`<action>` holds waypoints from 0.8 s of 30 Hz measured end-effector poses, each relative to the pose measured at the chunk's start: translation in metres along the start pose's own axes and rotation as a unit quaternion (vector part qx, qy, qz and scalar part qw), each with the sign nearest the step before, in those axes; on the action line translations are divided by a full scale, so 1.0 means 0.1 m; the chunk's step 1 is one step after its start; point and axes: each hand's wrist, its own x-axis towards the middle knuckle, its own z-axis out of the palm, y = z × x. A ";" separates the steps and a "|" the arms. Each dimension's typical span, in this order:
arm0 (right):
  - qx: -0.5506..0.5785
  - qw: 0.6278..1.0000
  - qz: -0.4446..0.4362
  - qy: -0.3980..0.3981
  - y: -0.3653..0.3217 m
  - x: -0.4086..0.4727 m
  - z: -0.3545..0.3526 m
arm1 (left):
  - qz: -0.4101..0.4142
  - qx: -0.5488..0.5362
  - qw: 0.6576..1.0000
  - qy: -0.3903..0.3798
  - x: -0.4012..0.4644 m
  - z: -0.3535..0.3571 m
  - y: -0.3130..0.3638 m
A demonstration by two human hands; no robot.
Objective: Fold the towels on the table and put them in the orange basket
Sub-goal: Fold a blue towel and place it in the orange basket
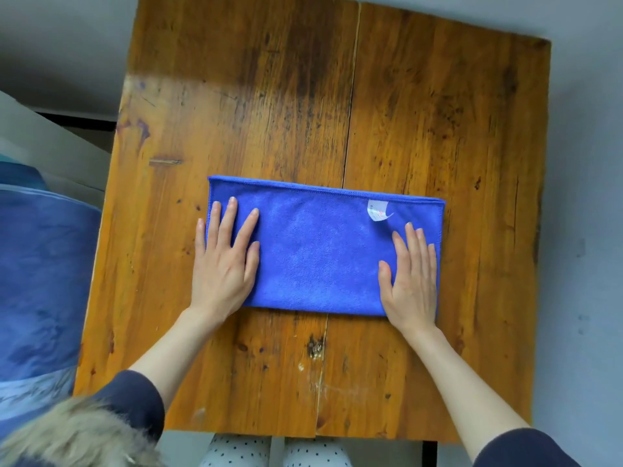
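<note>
Pressing flat on a blue towel [317,251], both hands lie palm down with straight, slightly spread fingers, so neither grip is clenched or grasping anything. The left hand [224,264] covers the towel's left end, its little finger reaching just past the cloth's edge onto the wood. The right hand [409,281] rests on the right end, its wrist crossing the near edge of the cloth. Between the two hands the towel lies as a long rectangle, folded over on itself, with stitched hems running along the far side and the right side. A small white label [377,212] sits on top near the far right corner, just beyond the right hand's fingertips. Beneath it all is a worn wooden table [404,106] with a lengthwise crack down its middle, and the towel lies across that crack in the nearer half. Bare forearms lead back to dark sleeves [135,399] pushed up toward the elbows. At the left of the table is something draped in blue fabric [40,264]. Grey floor [586,197] shows at the right.
</note>
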 end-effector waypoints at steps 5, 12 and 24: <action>0.021 0.999 -0.019 0.031 -0.20 -0.08 -0.06 | -0.176 -0.072 0.976 0.106 -0.05 -0.16 -0.08; -0.077 0.990 -0.114 -0.038 -0.83 -0.15 0.15 | -0.288 -0.123 0.950 0.007 0.04 -0.29 -0.20; -0.164 0.979 -0.070 -0.095 -1.14 0.17 0.26 | -0.275 -0.230 0.933 -0.018 0.41 -0.57 -0.41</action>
